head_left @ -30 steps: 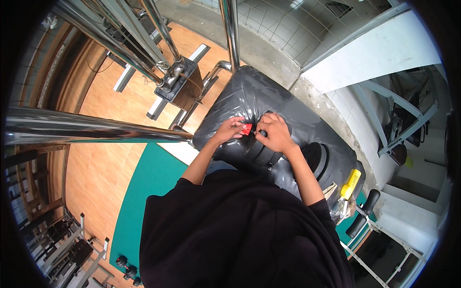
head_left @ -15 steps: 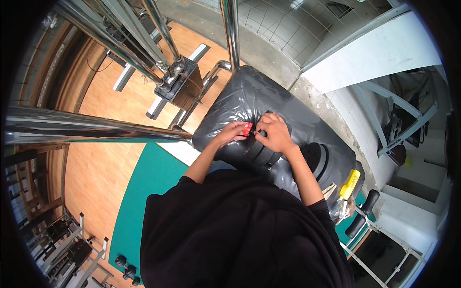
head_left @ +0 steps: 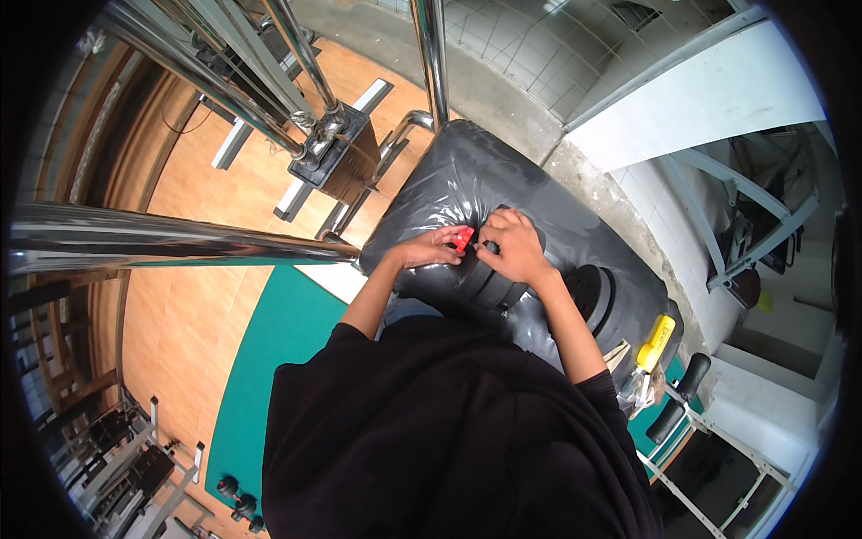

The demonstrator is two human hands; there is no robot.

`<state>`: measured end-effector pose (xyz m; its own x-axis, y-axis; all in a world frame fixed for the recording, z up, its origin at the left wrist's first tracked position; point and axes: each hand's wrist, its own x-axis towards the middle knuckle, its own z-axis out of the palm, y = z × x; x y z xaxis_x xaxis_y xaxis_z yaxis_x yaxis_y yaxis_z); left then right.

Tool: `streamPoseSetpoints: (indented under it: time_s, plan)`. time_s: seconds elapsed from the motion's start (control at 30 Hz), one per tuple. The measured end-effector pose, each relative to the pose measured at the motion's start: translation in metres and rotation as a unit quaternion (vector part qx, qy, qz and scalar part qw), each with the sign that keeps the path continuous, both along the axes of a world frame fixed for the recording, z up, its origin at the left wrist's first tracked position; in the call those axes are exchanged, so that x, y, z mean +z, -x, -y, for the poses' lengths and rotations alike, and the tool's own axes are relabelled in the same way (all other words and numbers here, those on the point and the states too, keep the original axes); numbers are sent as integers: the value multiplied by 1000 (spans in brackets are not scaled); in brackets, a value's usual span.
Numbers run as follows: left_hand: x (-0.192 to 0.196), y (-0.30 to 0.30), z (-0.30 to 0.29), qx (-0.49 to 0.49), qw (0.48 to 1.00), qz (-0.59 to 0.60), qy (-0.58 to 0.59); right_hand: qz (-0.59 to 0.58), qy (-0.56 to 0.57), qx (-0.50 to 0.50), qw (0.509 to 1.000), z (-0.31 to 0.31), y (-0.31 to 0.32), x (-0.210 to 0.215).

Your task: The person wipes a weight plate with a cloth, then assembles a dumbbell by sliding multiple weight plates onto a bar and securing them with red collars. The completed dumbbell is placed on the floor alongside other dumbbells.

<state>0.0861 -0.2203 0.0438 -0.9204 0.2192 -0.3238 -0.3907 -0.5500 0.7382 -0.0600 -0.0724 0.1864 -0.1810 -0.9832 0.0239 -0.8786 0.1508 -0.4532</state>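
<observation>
Over a black padded bench (head_left: 539, 166) wrapped in clear plastic, my left hand (head_left: 424, 249) pinches a small red collar nut (head_left: 462, 239) between thumb and fingers. Close on its right, my right hand (head_left: 514, 249) curls over a dumbbell loaded with black weight plates (head_left: 489, 289), its thumb and fingers at the bar's end near the nut. The nut sits by the bar end; whether it touches the thread cannot be made out. My fingers hide part of the plates. More black plates (head_left: 593, 295) lie on the bench beside my right forearm.
A yellow-handled object (head_left: 658, 341) and crumpled clear plastic (head_left: 636, 393) are at the bench's right end. Chrome posts (head_left: 193, 244) and a weight stack (head_left: 350, 166) stand to the left. Small dumbbells (head_left: 241, 505) lie on a green mat (head_left: 269, 350).
The red nut has turned slightly in my left fingers, and the left hand has shifted a little. My right hand stays nearly in place on the dumbbell.
</observation>
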Motion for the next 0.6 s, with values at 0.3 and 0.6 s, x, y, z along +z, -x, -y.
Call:
streamPoseSetpoints:
  time_s: [0.3, 0.6]
  plan:
    - [-9, 2, 2, -5, 992, 4, 128, -3, 10, -4, 1000, -1, 1, -3]
    - [-23, 9, 9, -37, 989, 37, 136, 3, -2, 0, 1000, 1, 0, 2]
